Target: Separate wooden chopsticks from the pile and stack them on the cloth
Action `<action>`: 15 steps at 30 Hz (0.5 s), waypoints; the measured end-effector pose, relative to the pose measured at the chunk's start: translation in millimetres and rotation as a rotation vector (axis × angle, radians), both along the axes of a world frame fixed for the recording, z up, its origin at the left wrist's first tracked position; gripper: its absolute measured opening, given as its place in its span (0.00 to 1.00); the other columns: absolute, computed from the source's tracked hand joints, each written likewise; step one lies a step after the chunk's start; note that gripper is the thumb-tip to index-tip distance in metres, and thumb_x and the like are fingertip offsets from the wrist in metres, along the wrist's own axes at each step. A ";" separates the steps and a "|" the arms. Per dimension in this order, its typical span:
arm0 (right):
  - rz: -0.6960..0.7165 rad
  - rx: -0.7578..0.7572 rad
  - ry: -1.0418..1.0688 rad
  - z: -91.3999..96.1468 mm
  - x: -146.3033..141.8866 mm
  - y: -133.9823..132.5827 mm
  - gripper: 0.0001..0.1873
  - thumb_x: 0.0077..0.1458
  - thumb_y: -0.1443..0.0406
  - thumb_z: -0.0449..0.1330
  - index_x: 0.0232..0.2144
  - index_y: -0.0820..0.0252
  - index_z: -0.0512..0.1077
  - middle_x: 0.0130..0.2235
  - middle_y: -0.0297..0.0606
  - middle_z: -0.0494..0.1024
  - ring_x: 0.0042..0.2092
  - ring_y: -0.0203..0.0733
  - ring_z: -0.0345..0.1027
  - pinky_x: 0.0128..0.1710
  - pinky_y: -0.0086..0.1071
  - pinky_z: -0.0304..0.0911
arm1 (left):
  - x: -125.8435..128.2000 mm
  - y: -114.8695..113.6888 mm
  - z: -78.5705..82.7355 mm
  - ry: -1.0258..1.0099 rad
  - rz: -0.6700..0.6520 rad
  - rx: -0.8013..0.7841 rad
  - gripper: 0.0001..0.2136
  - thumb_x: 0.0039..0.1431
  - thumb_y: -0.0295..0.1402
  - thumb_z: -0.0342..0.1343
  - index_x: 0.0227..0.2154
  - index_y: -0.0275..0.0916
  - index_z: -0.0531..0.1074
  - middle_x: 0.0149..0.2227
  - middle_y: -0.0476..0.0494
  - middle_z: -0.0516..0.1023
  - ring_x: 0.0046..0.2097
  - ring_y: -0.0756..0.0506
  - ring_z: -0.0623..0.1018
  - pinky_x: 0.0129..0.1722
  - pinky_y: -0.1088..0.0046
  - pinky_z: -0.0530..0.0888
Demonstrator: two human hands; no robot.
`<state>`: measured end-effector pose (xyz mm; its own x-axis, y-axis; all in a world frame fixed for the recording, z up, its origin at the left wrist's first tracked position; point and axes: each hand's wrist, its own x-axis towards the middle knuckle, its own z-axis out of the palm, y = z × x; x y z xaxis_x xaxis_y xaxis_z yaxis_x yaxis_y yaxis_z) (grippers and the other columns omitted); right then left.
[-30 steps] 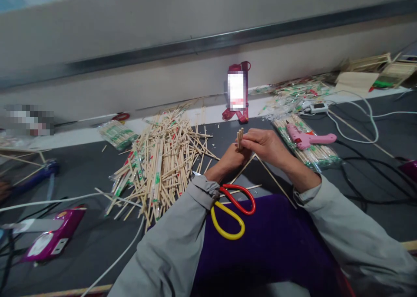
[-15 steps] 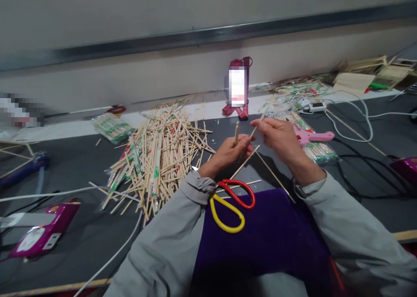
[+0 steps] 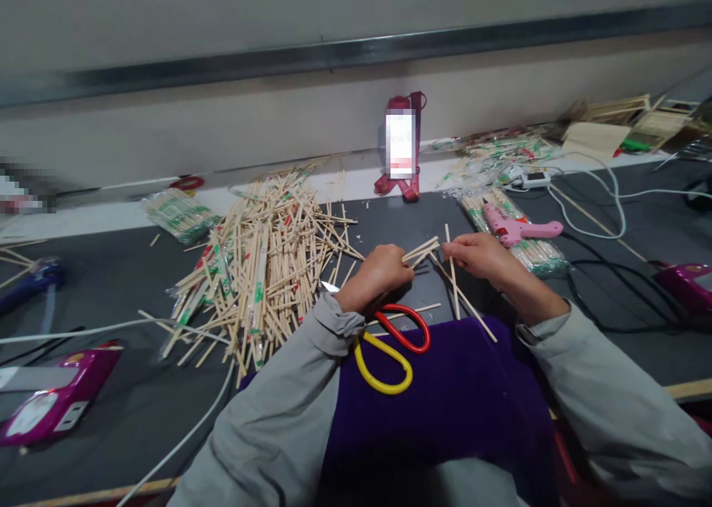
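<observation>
The left hand [image 3: 383,273], at the centre of the frame, is curled closed around a small bundle of sticks [image 3: 421,251] whose free ends fan out to the right; a loosened grip could let one slide out, as the ends do not sit level. Just right of it, the right hand [image 3: 477,255] appears to pinch a single stick [image 3: 453,285] near its upper end, thumb against fingers; held so high, it could swivel or drop. Whether its lower end touches anything, I cannot tell. A loose stick [image 3: 470,307] slants beside it toward the purple cloth [image 3: 445,403] and could be knocked by the right wrist. Under the left wrist, the scissors [image 3: 427,336] point their bare blade [image 3: 330,287] leftward, so a careless drag of that arm could nick the skin or sleeve. Left of centre, the tangled pile of sticks [image 3: 272,270] could scatter if an elbow brushes it. Right of centre, the pink glue gun [image 3: 520,230] rests on a packet of sticks [image 3: 537,259]; a tug on its dark cable could pull it off.
</observation>
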<state>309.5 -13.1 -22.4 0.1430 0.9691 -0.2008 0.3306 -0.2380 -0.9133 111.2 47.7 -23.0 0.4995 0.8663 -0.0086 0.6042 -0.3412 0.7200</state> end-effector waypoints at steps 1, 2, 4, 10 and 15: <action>0.007 0.004 -0.032 -1.7 0.5 1.3 0.19 0.49 0.52 0.60 0.19 0.60 0.70 0.16 0.28 0.59 0.18 0.28 0.45 0.17 0.28 0.36 | -2.2 2.8 1.4 -0.050 -0.003 -0.036 0.11 0.40 0.26 0.61 0.11 0.40 0.66 0.14 0.51 0.61 0.19 0.51 0.59 0.23 0.73 0.52; 0.027 0.001 -0.076 -3.1 0.9 2.4 0.19 0.49 0.52 0.59 0.18 0.60 0.69 0.16 0.28 0.59 0.18 0.29 0.45 0.18 0.28 0.37 | -4.7 5.8 2.9 -0.098 -0.007 -0.083 0.09 0.41 0.27 0.61 0.13 0.39 0.67 0.14 0.50 0.63 0.19 0.51 0.61 0.23 0.74 0.53; 0.088 0.003 -0.214 -5.8 1.3 4.2 0.20 0.49 0.54 0.59 0.15 0.60 0.67 0.15 0.29 0.60 0.19 0.30 0.47 0.19 0.29 0.39 | -9.4 11.5 4.9 -0.161 -0.013 -0.178 0.06 0.44 0.30 0.60 0.16 0.38 0.70 0.17 0.49 0.68 0.20 0.51 0.64 0.22 0.75 0.55; 0.110 0.118 -0.277 -14.8 -3.7 6.3 0.17 0.48 0.56 0.60 0.16 0.61 0.70 0.18 0.32 0.65 0.22 0.32 0.53 0.22 0.29 0.44 | -11.3 15.8 1.4 -0.288 -0.045 -0.221 0.04 0.46 0.30 0.59 0.21 0.37 0.72 0.19 0.49 0.69 0.22 0.52 0.64 0.22 0.77 0.56; 0.000 0.131 0.065 -11.8 -13.2 2.7 0.13 0.49 0.58 0.60 0.22 0.61 0.71 0.18 0.27 0.59 0.20 0.29 0.47 0.20 0.26 0.41 | -6.5 12.4 6.0 -0.462 -0.060 -0.412 0.03 0.48 0.29 0.60 0.27 0.34 0.74 0.23 0.49 0.71 0.23 0.54 0.66 0.24 0.78 0.60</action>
